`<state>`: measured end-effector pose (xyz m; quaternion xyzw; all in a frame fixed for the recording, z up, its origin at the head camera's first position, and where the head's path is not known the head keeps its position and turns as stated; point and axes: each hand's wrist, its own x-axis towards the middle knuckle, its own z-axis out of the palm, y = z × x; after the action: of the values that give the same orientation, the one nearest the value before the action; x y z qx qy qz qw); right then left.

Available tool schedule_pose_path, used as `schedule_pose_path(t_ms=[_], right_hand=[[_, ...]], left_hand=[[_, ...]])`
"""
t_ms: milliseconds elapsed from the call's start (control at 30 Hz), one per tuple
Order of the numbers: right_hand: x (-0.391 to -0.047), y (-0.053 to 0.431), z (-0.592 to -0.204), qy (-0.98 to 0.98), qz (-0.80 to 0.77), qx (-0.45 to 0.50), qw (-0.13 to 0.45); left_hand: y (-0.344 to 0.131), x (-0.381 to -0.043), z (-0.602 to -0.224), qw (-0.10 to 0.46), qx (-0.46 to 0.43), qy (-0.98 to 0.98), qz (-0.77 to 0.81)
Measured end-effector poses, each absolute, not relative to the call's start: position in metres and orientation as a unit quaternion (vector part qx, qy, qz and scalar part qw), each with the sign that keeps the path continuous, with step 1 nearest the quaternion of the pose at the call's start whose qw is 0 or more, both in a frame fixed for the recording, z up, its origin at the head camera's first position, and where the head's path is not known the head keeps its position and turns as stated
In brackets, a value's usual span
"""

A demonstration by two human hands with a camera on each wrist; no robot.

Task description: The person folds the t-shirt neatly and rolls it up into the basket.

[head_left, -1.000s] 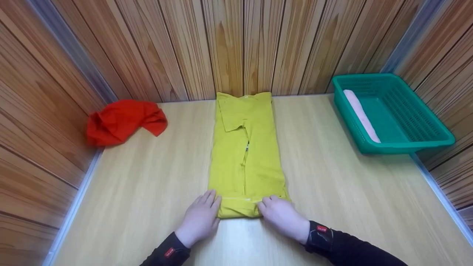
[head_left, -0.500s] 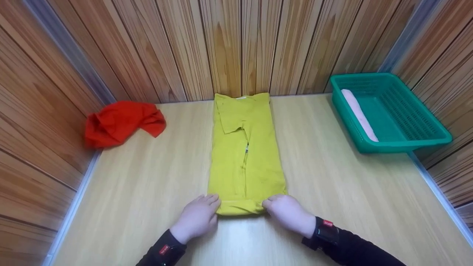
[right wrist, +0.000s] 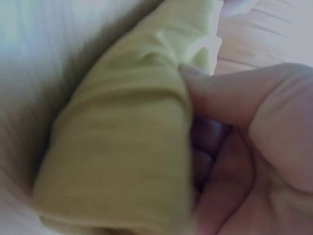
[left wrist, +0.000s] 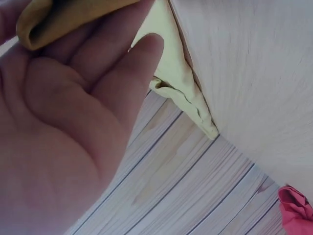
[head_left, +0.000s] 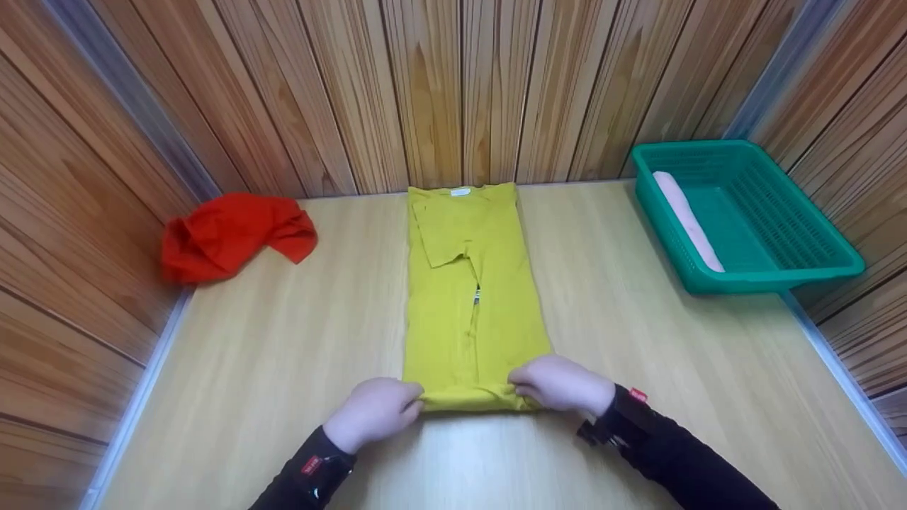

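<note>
A yellow T-shirt [head_left: 443, 319] lies folded into a long strip, its neck label towards the back wall and one sleeve folded on top. Its near end is turned up into a rolled edge. My left hand [head_left: 375, 412] pinches the left end of that roll; in the left wrist view a fold of the yellow cloth [left wrist: 63, 22] sits between thumb and fingers. At the right end, my right hand [head_left: 563, 384] grips the roll. The right wrist view has the thumb [right wrist: 220, 95] pressed on the cloth and the fingers curled beneath, partly hidden.
A crumpled red cloth [head_left: 237, 237] lies at the back left by the wall. On the back right stands a green plastic basket [head_left: 772, 278] with a pale pink rolled cloth [head_left: 687, 219] inside. Wood-panelled walls [head_left: 432, 85] enclose the table on three sides.
The shirt's far end has slid slightly towards me, away from the back wall, and its label shows more. My right hand has shifted a little right and away from me.
</note>
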<state>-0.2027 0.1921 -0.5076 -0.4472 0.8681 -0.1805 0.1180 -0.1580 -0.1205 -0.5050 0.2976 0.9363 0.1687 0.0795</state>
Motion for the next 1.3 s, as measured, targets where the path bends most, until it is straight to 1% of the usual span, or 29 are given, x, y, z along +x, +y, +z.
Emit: schedule_pose_path(t_ms=[167,267,567,667,767,1000,1300], right_hand=[[-0.217,0.189,-0.508,0.871,-0.186,-0.428,0.156],[-0.221,0.186,-0.51,0.878,-0.183,-0.412,0.162],[-0.218,0.177,-0.518,0.91,-0.131,-0.382,0.098],[-0.216,0.175,-0.522,0.919,-0.108,-0.374,0.07],[-0.216,0.175,-0.53,0.924,-0.093,-0.369,0.049],[-0.223,0.183,-0.538,0.914,-0.113,-0.389,0.035],[-0.23,0.199,-0.545,0.896,-0.111,-0.43,-0.008]], left_hand=[[-0.121,-0.169,-0.508,0.066,0.287,0.935,0.198],[-0.12,-0.174,-0.513,0.045,0.279,0.94,0.193],[-0.11,-0.176,-0.526,-0.04,0.246,0.963,0.104],[-0.108,-0.176,-0.53,-0.054,0.249,0.964,0.074],[-0.107,-0.177,-0.533,-0.048,0.248,0.966,0.052],[-0.107,-0.177,-0.534,0.013,0.215,0.976,0.038],[-0.104,-0.173,-0.537,0.023,0.199,0.979,0.03]])
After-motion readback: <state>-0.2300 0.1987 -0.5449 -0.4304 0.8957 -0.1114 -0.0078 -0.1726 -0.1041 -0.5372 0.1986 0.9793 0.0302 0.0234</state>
